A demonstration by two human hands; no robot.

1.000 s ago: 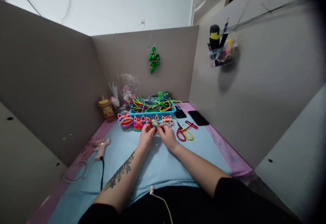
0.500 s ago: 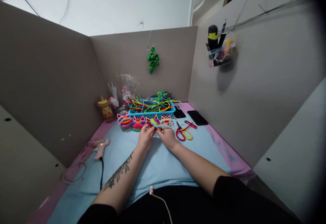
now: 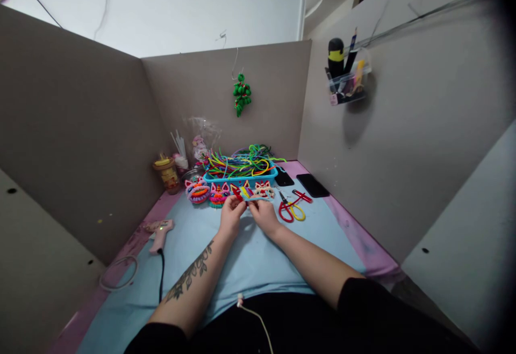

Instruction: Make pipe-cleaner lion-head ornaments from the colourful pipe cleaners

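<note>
Both hands meet over the table's middle, fingertips pinched together. My left hand [image 3: 231, 215] is closed on a small piece made of colourful pipe cleaners [image 3: 246, 192], with red, yellow, purple and light blue parts showing. From the other side my right hand [image 3: 263, 216] pinches the same piece, close to a light blue strand. Fingers hide much of its underside. Just behind stand finished-looking fuzzy animal heads: a pink and orange one [image 3: 197, 190] at the left, another pink one [image 3: 220, 195] beside it, and a cream one [image 3: 264, 189] at the right.
A blue basket [image 3: 242, 180] of pipe cleaners stands at the back. Red-and-yellow scissors [image 3: 291, 210] and a dark phone [image 3: 312, 186] lie to the right. A pink glue gun [image 3: 161, 235] with a cord sits left, near a brown cup [image 3: 166, 174].
The piece has turned slightly between my fingers, and its light blue strand sits a little lower. A red part now shows more clearly by my left fingertips.
</note>
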